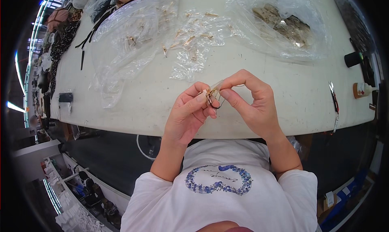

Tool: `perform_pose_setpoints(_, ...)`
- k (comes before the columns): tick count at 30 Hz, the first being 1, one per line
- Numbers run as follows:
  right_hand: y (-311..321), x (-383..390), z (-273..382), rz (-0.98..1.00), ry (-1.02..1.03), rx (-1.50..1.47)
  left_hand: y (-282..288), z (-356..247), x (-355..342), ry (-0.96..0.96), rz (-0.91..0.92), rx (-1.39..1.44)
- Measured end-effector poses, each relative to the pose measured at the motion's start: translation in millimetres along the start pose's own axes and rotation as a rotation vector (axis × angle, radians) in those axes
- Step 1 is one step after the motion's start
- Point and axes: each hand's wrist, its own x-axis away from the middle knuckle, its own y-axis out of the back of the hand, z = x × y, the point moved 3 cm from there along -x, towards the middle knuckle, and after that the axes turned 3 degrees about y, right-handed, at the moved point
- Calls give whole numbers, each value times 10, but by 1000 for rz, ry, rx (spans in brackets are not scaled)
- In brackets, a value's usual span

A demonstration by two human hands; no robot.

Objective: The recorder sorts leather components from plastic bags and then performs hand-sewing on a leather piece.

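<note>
Over the table's near edge, my left hand [190, 108] pinches a small gold-coloured metal piece with a dark loop [214, 99] between thumb and fingertips. Its exact kind is too small to make out. Close beside it, my right hand [253, 104] is closed in a pinch of thumb and forefinger on something thin and strand-like at the piece's edge. Farther back lie small clear plastic sachets [190, 41] with slim gold-coloured pieces in and around them.
A large clear bag [121, 49] with gold pieces spreads at the left. Another clear bag [279, 25] with brownish packets lies back right. Scissors [334, 97], a black spool [353, 59] and a small bottle [362, 90] are at the right; a dark block [65, 97] sits left.
</note>
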Motion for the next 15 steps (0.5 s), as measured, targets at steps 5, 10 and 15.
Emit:
perform_pose_setpoints(5,21,8,-101,-36,-198,-295,-8,21,2,-6,26,91)
perform_pose_setpoints(10,456,40,-194,-379,-206,-539,60,-141,53,-159,-15,19)
perform_pose_setpoints(15,1478,197,-111,-592,61,-640,206,-293,151,-220,-114,-135)
